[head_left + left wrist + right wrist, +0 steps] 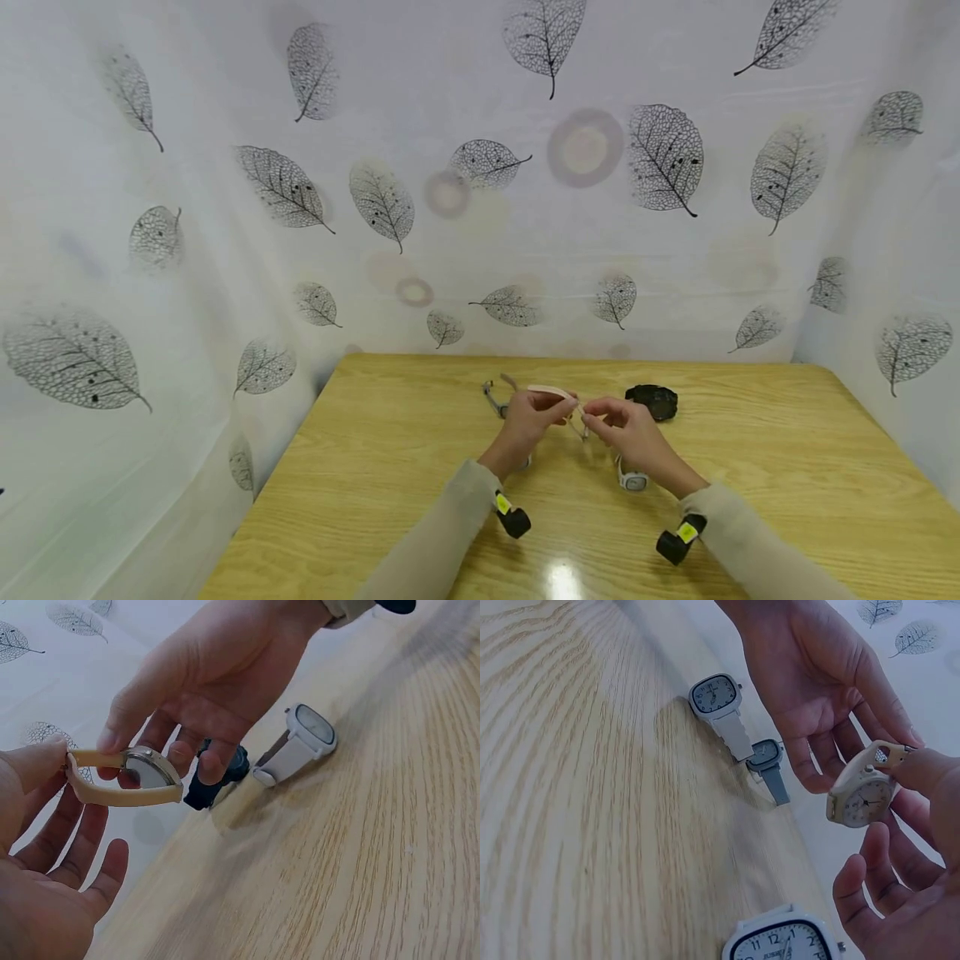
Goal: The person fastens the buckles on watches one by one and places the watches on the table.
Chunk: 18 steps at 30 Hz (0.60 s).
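Note:
A cream-strapped wristwatch (pixel 864 801) with a round white face is held up between both hands, over the table. My left hand (pixel 528 421) pinches its strap (pixel 131 795) at the end, where the two strap parts meet in the left wrist view. My right hand (pixel 630 429) grips the watch with thumb and fingers near the case. In the right wrist view the face is turned outward, and the left view shows its metal back. Fingers cover part of the strap. Below the right hand lies a white watch (pixel 633 481).
A black watch (pixel 654 402) lies behind the right hand. Beyond the left hand rests a grey watch (pixel 495 404), partly covered by it. Another white-framed watch (pixel 714 696) is mostly hidden under the left wrist in the head view. A leaf-printed curtain (pixel 480 250) surrounds the wooden table (pixel 375 467).

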### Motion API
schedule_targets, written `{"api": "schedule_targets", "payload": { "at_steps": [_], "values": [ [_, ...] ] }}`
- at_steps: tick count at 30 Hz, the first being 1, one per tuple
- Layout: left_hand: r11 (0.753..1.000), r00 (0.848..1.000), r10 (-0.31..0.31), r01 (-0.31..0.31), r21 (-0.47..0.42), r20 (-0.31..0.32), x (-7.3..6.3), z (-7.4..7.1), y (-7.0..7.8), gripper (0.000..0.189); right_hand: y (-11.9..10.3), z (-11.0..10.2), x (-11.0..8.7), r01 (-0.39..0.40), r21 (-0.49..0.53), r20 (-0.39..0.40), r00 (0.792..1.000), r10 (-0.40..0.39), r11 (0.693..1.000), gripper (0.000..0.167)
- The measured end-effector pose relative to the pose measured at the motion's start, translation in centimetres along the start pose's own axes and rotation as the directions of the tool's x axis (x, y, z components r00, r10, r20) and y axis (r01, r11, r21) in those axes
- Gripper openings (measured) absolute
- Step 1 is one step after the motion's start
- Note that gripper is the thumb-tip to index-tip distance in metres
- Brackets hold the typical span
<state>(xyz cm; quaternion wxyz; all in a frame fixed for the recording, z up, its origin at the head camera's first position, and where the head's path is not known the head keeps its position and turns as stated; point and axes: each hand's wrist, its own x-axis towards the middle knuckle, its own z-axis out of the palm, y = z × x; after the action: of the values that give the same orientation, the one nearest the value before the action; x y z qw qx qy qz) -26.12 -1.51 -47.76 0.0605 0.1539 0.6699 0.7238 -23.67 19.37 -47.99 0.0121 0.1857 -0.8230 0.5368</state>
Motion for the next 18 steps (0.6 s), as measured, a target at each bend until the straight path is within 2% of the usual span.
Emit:
{"api": "schedule_targets", "payload": {
  "at_steps": [7, 18],
  "values": [
    [1.000, 1.000, 0.017, -0.017, -0.014, 0.006, 0.0, 0.8, -0.1, 0.023, -0.3, 0.1, -0.1, 0.033, -0.012, -0.036, 0.999, -0.033, 0.999, 0.022],
    [0.999, 0.998, 0.048, -0.048, 0.002, -0.050, -0.1, 1.4, -0.1, 0.018, -0.2, 0.0, -0.4, 0.019, -0.039, -0.059, 0.998, -0.021, 0.999, 0.027]
  ]
}}
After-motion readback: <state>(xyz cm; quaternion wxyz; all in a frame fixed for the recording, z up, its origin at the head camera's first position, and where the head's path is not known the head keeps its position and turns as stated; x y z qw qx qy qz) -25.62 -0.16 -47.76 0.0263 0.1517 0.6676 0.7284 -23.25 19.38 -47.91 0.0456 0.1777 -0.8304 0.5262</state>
